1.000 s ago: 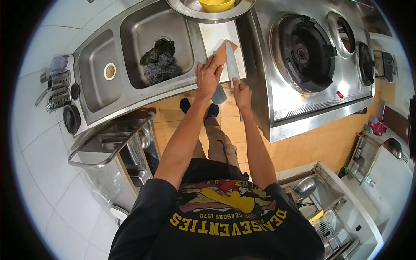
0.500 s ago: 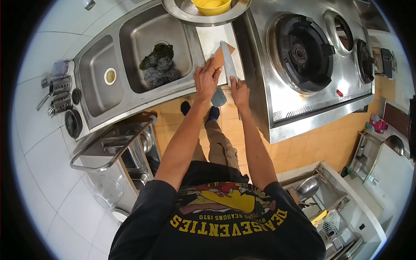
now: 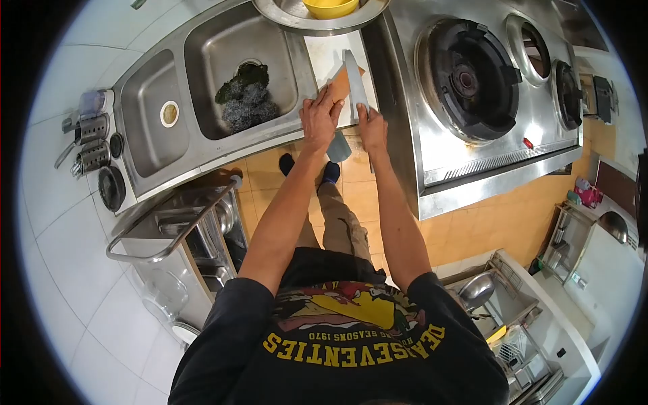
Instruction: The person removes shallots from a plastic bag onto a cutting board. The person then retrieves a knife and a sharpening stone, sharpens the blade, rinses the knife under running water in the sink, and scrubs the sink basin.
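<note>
orange block [image 3: 340,86] lies under a left hand's [image 3: 320,121] bunched fingers as the right hand [image 3: 372,128] grips a knife [image 3: 354,77].

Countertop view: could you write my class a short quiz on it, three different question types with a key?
1. The right hand holds the knife. What does the left hand touch?
A) a stove burner
B) the orange-brown block
C) a utensil holder

2. True or false: the yellow bowl sits in the round metal pan.

3. Fill in: of the two basins in the double sink, the grey mesh lies in the ______ one (larger or smaller).

Key: 1 B; 2 true; 3 larger.
</note>
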### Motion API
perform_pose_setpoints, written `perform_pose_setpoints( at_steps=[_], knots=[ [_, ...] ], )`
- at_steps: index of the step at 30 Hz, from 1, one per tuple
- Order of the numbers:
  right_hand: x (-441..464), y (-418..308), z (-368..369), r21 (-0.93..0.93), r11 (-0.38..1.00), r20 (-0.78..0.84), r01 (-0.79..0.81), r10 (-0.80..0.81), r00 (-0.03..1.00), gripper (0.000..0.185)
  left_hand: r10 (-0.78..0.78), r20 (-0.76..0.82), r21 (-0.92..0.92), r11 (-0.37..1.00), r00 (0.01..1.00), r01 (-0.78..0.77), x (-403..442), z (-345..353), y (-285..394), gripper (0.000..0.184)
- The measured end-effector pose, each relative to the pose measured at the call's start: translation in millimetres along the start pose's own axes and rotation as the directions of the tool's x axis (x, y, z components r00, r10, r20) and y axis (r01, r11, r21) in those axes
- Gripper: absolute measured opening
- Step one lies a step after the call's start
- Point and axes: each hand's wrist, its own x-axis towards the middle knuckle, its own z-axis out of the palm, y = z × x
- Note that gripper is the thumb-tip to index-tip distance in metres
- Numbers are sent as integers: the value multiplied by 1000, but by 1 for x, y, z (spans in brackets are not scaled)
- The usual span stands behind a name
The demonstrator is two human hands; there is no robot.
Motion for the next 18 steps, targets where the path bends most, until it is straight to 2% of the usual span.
perform_pose_setpoints(
  at_steps=[2, 8, 11, 14, 15, 18],
  knots=[
    [11, -4, 1, 17, 1000, -53, -8, 9, 999, 50, -5, 9, -1, 1000, 1000, 5, 6, -1, 1, 49],
    [-40, 20, 0, -59, 998, 14, -31, 32, 999, 49, -7, 11, 18, 1000, 1000, 7, 1, -2, -2, 50],
    [-13, 12, 5, -34, 999, 24, -11, 12, 1000, 49, -11, -1, 3, 1000, 1000, 11, 1, 0, 0, 49],
    [23, 1, 5, -28, 998, -45, 48, -49, 998, 56, -11, 4, -1, 1000, 1000, 11, 3, 0, 1, 50],
    [24, 0, 5, -11, 1000, -60, 0, -1, 998, 57, -31, 27, -2, 1000, 999, 31, 2, -2, 1, 50],
    [-13, -2, -11, 25, 998, 56, -62, 61, 997, 57, -29, 25, -18, 999, 999, 30, 2, -1, 0, 50]
  ],
)
